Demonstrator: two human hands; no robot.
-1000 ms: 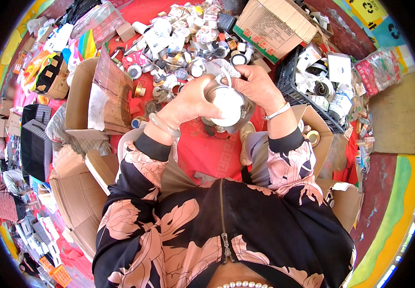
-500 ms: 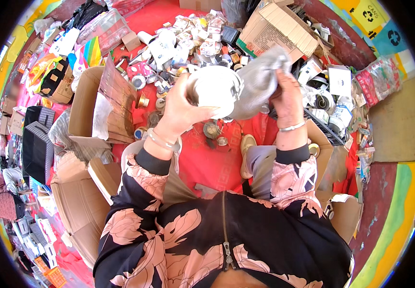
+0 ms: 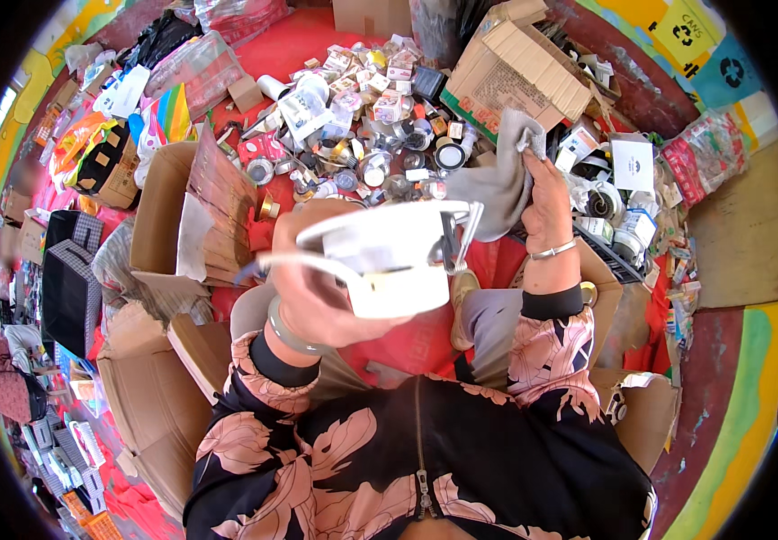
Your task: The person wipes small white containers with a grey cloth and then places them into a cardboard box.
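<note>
Above my lap, my left hand [image 3: 321, 292] grips a white rounded plastic device [image 3: 400, 292], blurred by motion. A pale loop like a cord or handle curves over my fingers, and a metal-looking bracket shows on the device's right side; I cannot make out its exact kind. My right hand [image 3: 548, 207] pinches the top of a grey cloth [image 3: 501, 184], which hangs down to the left, close to the device but seemingly apart from it.
A heap of small boxes and round tins [image 3: 380, 117] covers the red sheet ahead. Open cardboard boxes stand at left [image 3: 159, 211] and far right of centre [image 3: 524, 63]. A dark crate [image 3: 623, 261] of mixed goods is at right, beside a wrapped red bundle [image 3: 708, 157].
My left hand has lowered toward me and turned the white device, so its bracket and pale loop now show. The cloth has swung away from it to the right with my right hand.
</note>
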